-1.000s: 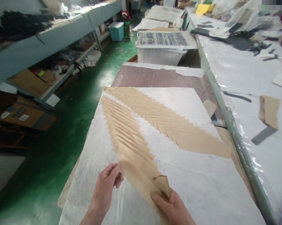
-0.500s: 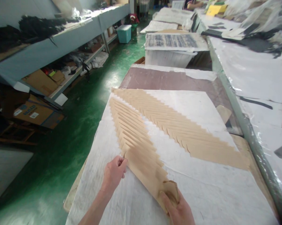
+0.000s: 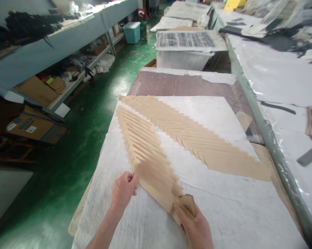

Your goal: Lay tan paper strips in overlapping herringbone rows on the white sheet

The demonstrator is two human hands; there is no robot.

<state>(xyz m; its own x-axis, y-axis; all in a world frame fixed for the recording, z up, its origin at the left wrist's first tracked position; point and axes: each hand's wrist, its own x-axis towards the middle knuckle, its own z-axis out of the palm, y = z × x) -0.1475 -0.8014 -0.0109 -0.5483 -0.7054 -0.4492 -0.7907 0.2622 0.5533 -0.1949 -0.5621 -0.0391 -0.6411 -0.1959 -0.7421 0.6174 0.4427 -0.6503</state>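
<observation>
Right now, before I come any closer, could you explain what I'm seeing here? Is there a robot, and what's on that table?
There is no robot: these are a person's bare hands, seen by one camera worn on the head, looking forward and down. On a white sheet lie two slanting rows of overlapping tan pieces, the left row and the right row. The left hand has its fingertips at the edge of the left row's nearest piece. The right hand holds a curled tan bundle by that piece's near end. I can't tell what the material is.
</observation>
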